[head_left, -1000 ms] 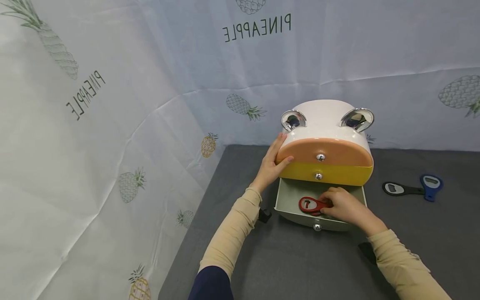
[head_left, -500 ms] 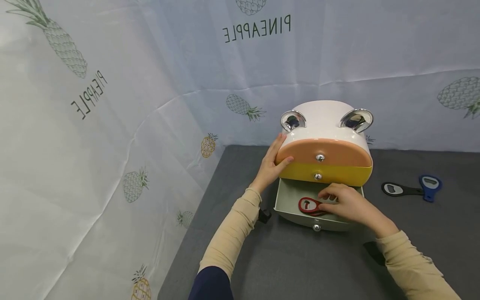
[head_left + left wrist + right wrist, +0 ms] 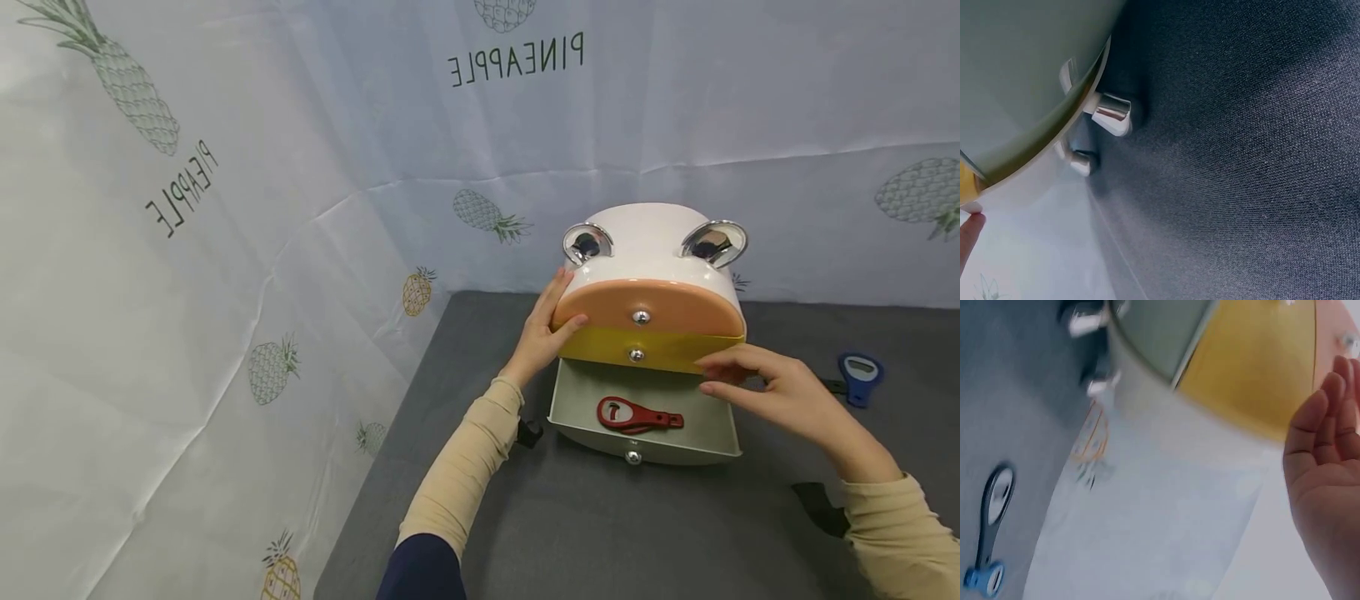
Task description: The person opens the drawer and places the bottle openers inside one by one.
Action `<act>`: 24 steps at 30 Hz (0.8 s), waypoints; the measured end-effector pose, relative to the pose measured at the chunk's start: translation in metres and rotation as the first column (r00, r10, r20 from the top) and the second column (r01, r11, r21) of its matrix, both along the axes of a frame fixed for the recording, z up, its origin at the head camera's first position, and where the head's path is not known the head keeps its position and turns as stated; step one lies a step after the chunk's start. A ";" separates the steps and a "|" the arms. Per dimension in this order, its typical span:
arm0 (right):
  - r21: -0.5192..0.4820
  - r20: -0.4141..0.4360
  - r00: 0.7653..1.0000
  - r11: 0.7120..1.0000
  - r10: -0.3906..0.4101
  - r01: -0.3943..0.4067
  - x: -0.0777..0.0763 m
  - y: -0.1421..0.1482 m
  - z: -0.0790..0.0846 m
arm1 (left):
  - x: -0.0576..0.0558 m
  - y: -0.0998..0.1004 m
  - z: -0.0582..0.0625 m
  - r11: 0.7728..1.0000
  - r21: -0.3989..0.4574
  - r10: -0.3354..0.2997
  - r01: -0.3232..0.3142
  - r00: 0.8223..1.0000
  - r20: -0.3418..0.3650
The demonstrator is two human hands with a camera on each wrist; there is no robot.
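Observation:
A white storage box (image 3: 647, 242) with silver eye-like rings has stacked drawers; its orange drawer (image 3: 675, 308) and yellow drawer (image 3: 592, 346) are closed. The pale green bottom drawer (image 3: 682, 392) is pulled out. Inside it lies a red bottle opener (image 3: 651, 417), another red edge showing beneath. My left hand (image 3: 536, 337) rests against the box's left side, thumb on the front. Holding nothing, my right hand (image 3: 787, 396) hovers by the drawer's right edge, fingers slightly bent. Beyond it lie a blue bottle opener (image 3: 861, 375) and a black bottle opener (image 3: 996, 500), mostly hidden in the head view.
The box stands on silver feet (image 3: 1112, 114) upon a dark grey cloth-covered table (image 3: 585, 533). A white curtain (image 3: 375, 100) with pineapple prints hangs behind and to the left. The open drawer juts toward the front, with its silver knob (image 3: 633, 457) facing forward.
My right hand has let go of the red bottle opener, leaving it in the drawer, and moved right and out of the drawer. The left hand has stayed against the box.

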State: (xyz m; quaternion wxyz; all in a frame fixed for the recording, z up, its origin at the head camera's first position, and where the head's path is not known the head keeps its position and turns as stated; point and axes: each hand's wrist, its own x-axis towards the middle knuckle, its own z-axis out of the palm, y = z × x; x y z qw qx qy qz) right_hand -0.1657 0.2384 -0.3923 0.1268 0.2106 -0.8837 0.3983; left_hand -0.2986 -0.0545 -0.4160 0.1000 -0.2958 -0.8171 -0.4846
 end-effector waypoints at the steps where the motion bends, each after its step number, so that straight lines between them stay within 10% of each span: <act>1: -0.021 0.014 1.000 1.000 -0.023 0.023 0.000 0.006 0.000 | 0.000 0.000 0.000 1.000 0.001 -0.001 0.001 1.000 0.000; 11: -0.011 0.161 0.952 0.964 -0.262 0.267 -0.012 0.069 -0.017 | 0.000 0.000 -0.001 1.000 0.006 0.007 -0.007 1.000 0.005; 24: 0.185 0.308 0.874 0.924 -0.377 0.333 -0.032 0.117 -0.066 | 0.007 0.000 0.008 1.000 0.003 0.003 -0.003 1.000 0.008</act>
